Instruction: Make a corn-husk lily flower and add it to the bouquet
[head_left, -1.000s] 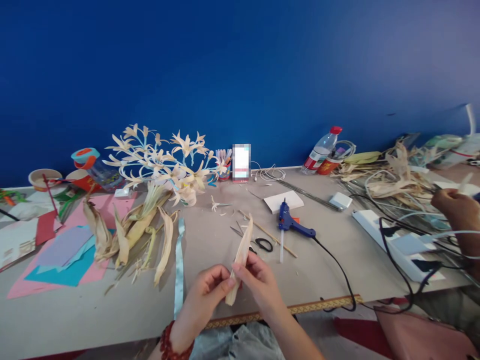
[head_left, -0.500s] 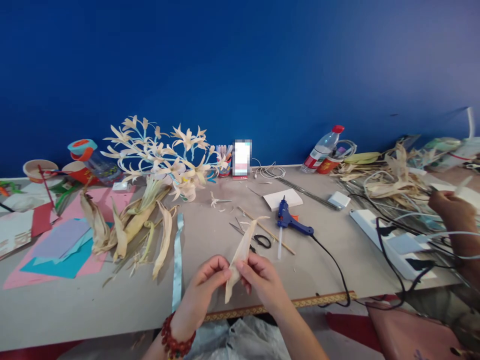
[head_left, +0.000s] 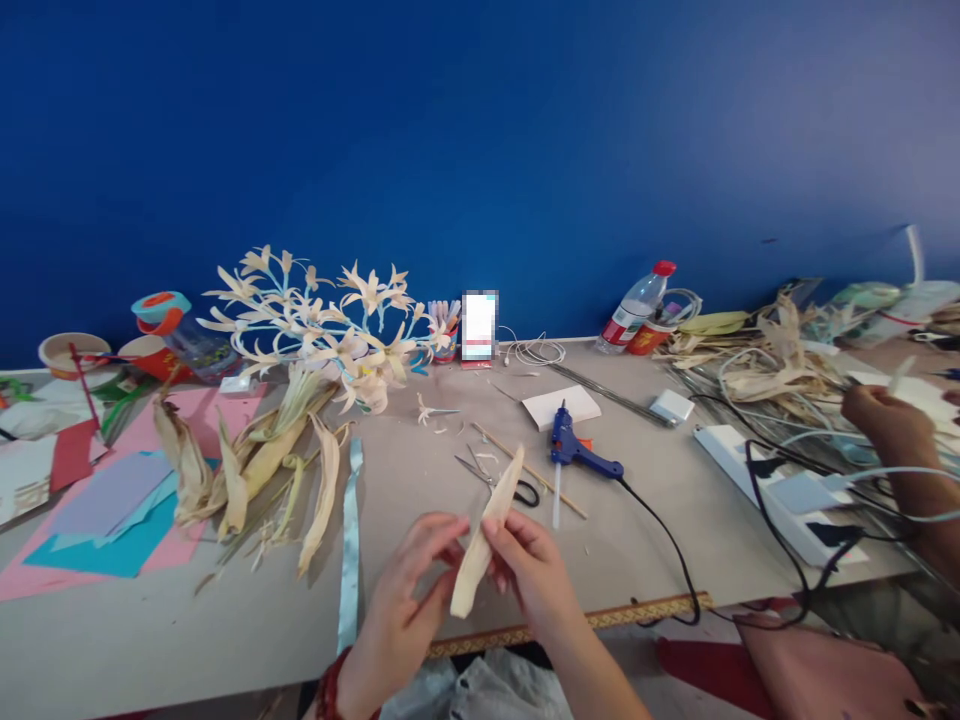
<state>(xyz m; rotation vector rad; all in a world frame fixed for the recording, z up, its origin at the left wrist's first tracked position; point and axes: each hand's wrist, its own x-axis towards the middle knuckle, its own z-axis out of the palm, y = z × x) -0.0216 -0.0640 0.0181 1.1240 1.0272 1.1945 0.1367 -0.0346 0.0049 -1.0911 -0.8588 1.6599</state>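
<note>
Pinched between the thumb and fingers of my right hand is a pale strip of corn husk, slanting up and away from me over the table's front edge. My left hand is just left of the strip, its thumb and fingers parted; the fingertips come close to the husk. Beyond the strip lie scissors with black handles, partly covered by it, and a thin wooden stick. A blue glue gun rests to the right, with a clear glue stick in it.
Left of my hands are a light-blue ribbon, corn husks and coloured paper. Husk flowers stand behind. A white power strip with cables lies at right, near another person's hand. A bottle leans by the wall.
My left hand has let go of the husk strip and its fingers have spread. The strip now lies flatter and wider, still in my right hand. The view has shifted slightly.
</note>
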